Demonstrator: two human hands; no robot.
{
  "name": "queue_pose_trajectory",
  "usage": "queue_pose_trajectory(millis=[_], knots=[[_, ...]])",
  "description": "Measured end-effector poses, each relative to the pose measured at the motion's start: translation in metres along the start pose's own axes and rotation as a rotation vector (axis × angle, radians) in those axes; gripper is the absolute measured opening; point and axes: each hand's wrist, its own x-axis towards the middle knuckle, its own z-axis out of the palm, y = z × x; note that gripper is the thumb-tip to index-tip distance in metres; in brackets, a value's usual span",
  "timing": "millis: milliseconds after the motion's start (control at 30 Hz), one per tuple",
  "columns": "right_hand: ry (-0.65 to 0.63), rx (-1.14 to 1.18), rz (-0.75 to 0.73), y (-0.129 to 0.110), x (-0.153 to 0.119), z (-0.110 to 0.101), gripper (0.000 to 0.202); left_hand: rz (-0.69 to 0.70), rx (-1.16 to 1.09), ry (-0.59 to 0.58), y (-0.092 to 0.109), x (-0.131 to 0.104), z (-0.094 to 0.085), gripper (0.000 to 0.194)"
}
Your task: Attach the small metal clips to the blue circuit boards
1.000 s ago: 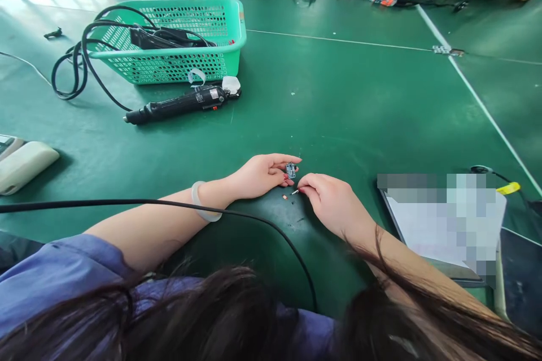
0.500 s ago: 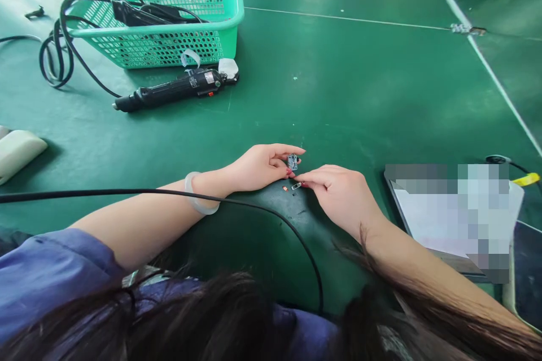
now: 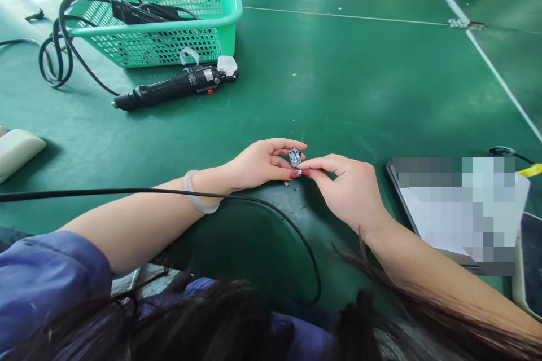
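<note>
A green table (image 3: 359, 90) spreads beneath both hands; the basket (image 3: 169, 48) stands at its far left, the black driver (image 3: 169, 90) lying just in front; the right hand (image 3: 349, 183) has thumb and forefinger pinched together, and beside it the left hand (image 3: 258, 163) curls thumb towards fingers; the grey part (image 3: 294, 156) is gripped in the left fingers; a tiny metal piece (image 3: 298, 172) sits in the right pinch at that part's near edge, contact unclear; an orange bit (image 3: 287, 183) lies near the left thumb.
</note>
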Motion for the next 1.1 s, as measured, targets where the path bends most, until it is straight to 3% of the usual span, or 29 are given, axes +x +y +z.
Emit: queue_pose_trajectory(millis=[267, 533, 733, 967, 1100], knots=[[0.024, -0.034, -0.042, 0.000, -0.001, 0.000, 0.021, -0.010, -0.032, 0.071, 0.002, -0.004, 0.007, 0.055], [0.073, -0.056, -0.020, 0.000, -0.002, 0.001, 0.018, 0.027, 0.214, 0.063, -0.001, -0.005, 0.008, 0.049], [0.109, -0.181, -0.101, -0.001, -0.003, 0.004, 0.017, -0.028, -0.047, 0.095, -0.001, -0.002, 0.013, 0.032], [0.142, -0.405, -0.328, 0.003, -0.002, 0.008, 0.025, -0.061, -0.071, 0.131, 0.007, -0.004, 0.019, 0.025], [0.095, -0.472, -0.353, 0.006, -0.003, 0.009, 0.032, -0.078, -0.118, 0.142, 0.009, -0.004, 0.018, 0.023]])
